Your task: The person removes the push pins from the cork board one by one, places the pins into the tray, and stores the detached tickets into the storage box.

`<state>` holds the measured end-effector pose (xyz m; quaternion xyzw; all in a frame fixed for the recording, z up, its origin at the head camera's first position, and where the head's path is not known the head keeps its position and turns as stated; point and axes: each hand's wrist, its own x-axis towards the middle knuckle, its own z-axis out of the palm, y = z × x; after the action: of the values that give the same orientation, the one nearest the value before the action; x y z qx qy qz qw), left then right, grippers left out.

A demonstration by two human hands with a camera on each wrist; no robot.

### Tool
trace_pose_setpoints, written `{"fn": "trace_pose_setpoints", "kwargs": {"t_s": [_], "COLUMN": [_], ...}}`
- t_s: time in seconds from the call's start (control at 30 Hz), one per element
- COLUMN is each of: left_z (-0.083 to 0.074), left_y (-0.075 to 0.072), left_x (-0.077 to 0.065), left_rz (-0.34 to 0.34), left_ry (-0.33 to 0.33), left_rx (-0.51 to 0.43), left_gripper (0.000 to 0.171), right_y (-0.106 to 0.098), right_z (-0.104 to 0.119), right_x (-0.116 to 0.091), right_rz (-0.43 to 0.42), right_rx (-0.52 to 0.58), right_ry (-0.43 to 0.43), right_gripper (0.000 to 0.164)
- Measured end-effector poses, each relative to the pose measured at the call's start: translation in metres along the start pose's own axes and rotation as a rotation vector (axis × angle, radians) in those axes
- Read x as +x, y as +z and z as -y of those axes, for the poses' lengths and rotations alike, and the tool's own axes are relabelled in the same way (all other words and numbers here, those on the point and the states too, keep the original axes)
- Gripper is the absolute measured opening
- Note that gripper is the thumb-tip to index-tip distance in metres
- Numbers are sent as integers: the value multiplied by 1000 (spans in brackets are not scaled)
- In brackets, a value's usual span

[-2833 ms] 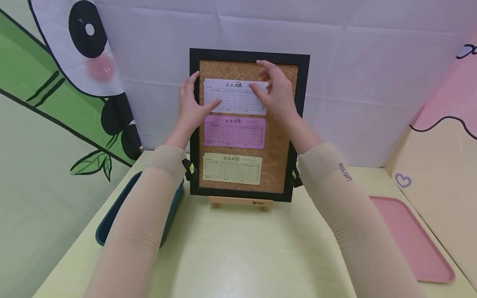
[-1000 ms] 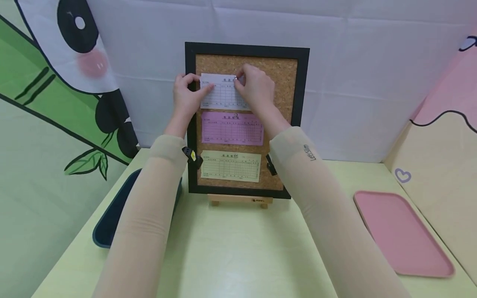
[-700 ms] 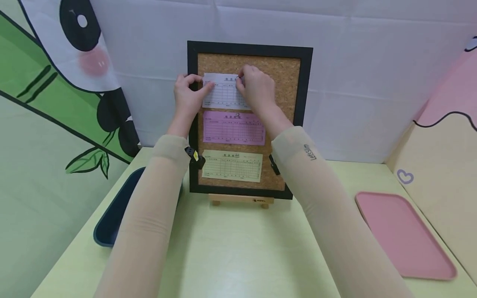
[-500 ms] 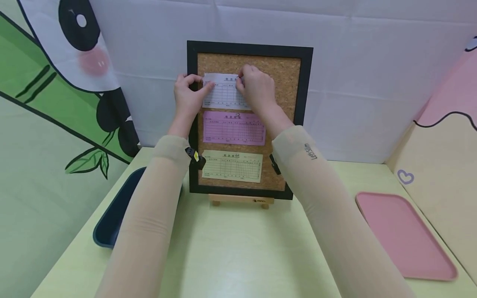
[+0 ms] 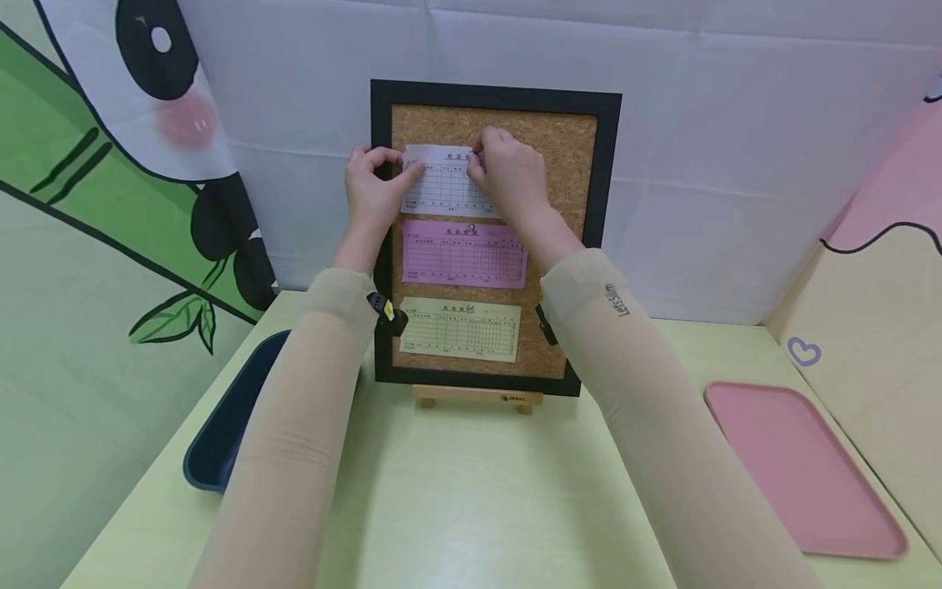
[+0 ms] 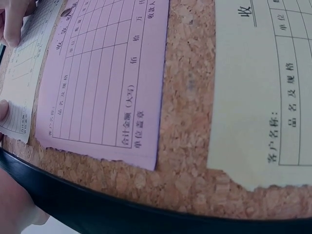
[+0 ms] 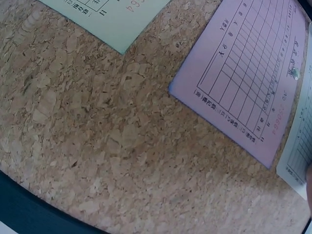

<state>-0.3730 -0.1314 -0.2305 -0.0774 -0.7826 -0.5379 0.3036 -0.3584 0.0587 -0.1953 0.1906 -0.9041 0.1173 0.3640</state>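
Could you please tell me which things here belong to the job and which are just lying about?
Likely part of the job:
white slip, left grip and right grip at it
cork board behind it
pink slip and yellow slip, pinned below
wooden stand under the board

Apparently just lying about:
dark blue tray, partly hidden by the left sleeve
pink tray, on the right

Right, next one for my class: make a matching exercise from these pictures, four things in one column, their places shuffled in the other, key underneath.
Things
1. purple slip
2. pink tray
3. right hand
4. yellow slip

Places
A. lowest of the slips on the corkboard
B. over part of the white slip
C. on the table, to the right of the corkboard
D. between the other two slips

Pairs: 1-D; 2-C; 3-B; 4-A
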Motion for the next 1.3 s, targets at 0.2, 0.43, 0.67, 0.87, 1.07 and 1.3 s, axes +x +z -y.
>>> {"fn": "trace_pose_setpoints", "kwargs": {"t_s": [0.2,0.43,0.67,0.87,1.07,1.3], "left_z": [0,0,0,-2,-3,-4], "left_y": [-1,0,1,1,-1,-3], "left_x": [0,0,0,-1,-3,-6], "left_rz": [5,5,9,7,7,10], "left_ry": [-9,-8,-5,-9,-32,-21], "left_rx": [9,9,13,0,-1,-13], "left_gripper": [30,31,32,31,30,29], "right_y": [1,1,-1,-2,-1,2], "right_z": [0,-2,-3,-4,-4,-3], "right_x": [-1,-1,-2,-1,-2,-2], "right_rz": [-15,-35,-39,-38,-51,-115], "right_rx": [9,16,33,67,86,86], "right_ry": [-6,-18,-7,21,4,-23], "right_gripper": [23,22,22,21,23,24]}}
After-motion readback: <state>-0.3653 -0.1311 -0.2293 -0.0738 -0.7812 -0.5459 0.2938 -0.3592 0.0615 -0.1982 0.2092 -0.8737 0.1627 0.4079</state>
